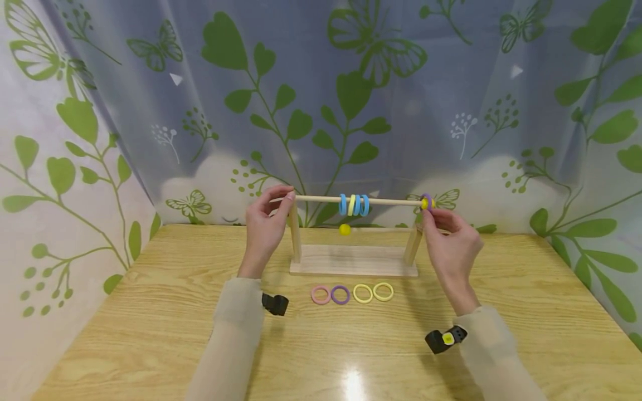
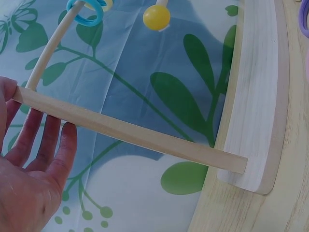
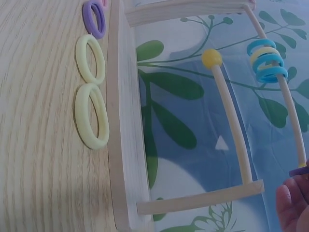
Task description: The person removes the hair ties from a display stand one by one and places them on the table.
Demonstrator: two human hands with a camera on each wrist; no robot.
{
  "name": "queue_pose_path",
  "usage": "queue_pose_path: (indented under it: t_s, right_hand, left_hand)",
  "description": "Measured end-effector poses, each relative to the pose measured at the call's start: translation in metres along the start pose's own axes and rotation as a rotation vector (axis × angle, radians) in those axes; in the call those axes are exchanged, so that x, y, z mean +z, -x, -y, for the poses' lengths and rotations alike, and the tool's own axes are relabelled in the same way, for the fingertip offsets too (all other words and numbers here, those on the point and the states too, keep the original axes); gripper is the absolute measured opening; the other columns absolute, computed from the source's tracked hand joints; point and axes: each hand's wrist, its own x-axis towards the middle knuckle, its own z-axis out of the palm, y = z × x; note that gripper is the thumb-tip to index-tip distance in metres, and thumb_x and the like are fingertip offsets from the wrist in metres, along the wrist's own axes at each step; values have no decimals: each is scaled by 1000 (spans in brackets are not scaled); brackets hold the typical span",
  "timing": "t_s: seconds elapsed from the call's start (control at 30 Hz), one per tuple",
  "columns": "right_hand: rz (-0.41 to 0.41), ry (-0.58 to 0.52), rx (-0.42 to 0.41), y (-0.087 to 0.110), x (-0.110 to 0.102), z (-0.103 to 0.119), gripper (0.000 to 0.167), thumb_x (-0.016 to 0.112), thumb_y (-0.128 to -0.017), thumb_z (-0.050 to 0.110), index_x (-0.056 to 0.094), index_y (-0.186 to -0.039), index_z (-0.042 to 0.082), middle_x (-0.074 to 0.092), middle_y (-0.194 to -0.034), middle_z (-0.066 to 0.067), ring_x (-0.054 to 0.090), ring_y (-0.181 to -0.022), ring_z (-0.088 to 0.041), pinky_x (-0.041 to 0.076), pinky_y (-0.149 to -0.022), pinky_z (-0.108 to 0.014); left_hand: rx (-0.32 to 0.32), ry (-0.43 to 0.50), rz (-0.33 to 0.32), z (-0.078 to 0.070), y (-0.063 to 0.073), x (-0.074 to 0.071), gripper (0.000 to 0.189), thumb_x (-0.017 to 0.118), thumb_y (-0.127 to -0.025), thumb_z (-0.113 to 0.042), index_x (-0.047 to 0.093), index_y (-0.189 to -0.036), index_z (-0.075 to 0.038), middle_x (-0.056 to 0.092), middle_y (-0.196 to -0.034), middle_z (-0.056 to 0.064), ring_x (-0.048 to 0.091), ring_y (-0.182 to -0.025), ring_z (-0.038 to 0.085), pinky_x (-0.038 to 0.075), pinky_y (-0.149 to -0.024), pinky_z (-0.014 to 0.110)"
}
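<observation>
My left hand grips the top of the left post of a wooden stand, where the upper rod joins it. Three blue rings and a yellow ring hang near the middle of that rod. At its right end is a yellow ball, and there my right hand pinches a purple ring, which overlaps the ball in the head view. A lower rod runs leftward from the right post and ends in another yellow ball.
In front of the stand's base, a pink ring, a second purple ring and two yellow rings lie in a row on the wooden table. A leaf-patterned curtain hangs behind.
</observation>
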Motion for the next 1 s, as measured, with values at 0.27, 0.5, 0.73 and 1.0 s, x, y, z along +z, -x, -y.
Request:
queue_pose_path:
  t_s: [0.27, 0.5, 0.73, 1.0]
  right_hand:
    - [-13, 31, 9, -1, -5, -3, 19, 76, -92, 14, 77, -97, -4, 78, -90, -21, 58, -73, 20, 46, -64, -1]
    - [-3, 59, 2, -2, -10, -7, 19, 75, -93, 16, 78, -99, -2, 78, -93, -19, 58, -74, 20, 46, -65, -1]
    - [-6, 69, 8, -3, -18, -12, 19, 76, -92, 17, 78, -98, -1, 78, -95, -20, 59, -72, 19, 47, -62, -3]
    - [-4, 99, 1, -3, -29, -18, 17, 74, -92, 14, 77, -98, -2, 78, -93, -18, 59, -74, 19, 47, -62, -3]
  left_hand:
    - [-6, -12, 2, 0, 0, 0, 20, 67, -100, -18, 73, -115, -6, 69, -110, 6, 67, -94, 13, 59, -78, 27]
    - [-11, -20, 3, 1, 0, -1, 20, 67, -100, -19, 73, -115, -7, 69, -110, 5, 67, -94, 13, 59, -79, 30]
    - [-12, -16, 0, 0, -1, -1, 21, 67, -100, -18, 73, -116, -5, 70, -111, 9, 67, -93, 13, 58, -76, 21]
    - [-11, -10, 4, 0, -1, 0, 21, 67, -100, -17, 72, -116, -4, 70, -113, 11, 67, -93, 12, 56, -74, 18]
